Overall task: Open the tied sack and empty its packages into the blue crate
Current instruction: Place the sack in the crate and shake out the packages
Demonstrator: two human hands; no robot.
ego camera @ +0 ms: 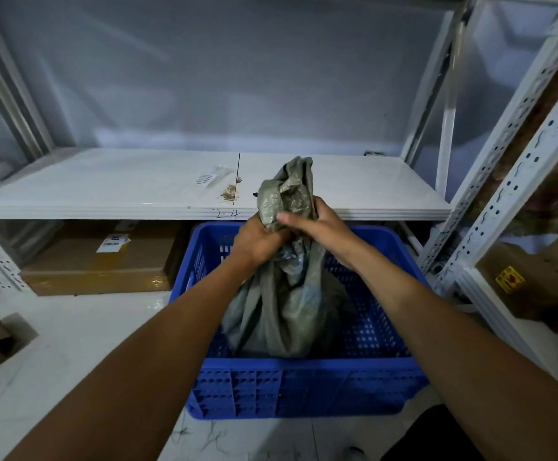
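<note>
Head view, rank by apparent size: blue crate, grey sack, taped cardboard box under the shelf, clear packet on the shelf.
1. blue crate, largest.
2-3. grey sack and cardboard box: they look alike in area, and the box sits farther back, so unranked.
4. clear packet, smallest.

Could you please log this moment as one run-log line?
left hand: grips sack neck | right hand: grips sack neck | sack: upright in blue crate | packages: not visible
</note>
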